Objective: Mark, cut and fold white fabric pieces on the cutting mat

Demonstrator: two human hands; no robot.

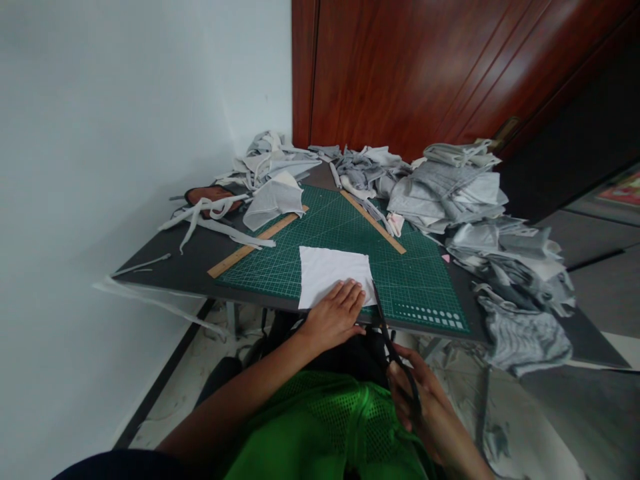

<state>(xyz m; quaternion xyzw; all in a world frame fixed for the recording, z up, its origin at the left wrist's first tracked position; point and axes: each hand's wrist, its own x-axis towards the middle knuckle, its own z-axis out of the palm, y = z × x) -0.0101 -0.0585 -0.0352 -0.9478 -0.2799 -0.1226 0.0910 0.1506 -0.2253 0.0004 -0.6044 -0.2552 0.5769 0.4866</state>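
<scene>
The left hand (334, 316) lies flat, fingers spread, on the near edge of the white cloth (330, 272) on the green mat (340, 233). The right hand (417, 393) grips the scissors (393, 347) by the handles, with the blades almost closed beside the cloth's right edge.

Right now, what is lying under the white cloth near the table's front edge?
The white cloth lies on the green cutting mat, whose grid shows around it. The left hand presses its near edge. Whatever else may lie beneath it is covered.
</scene>
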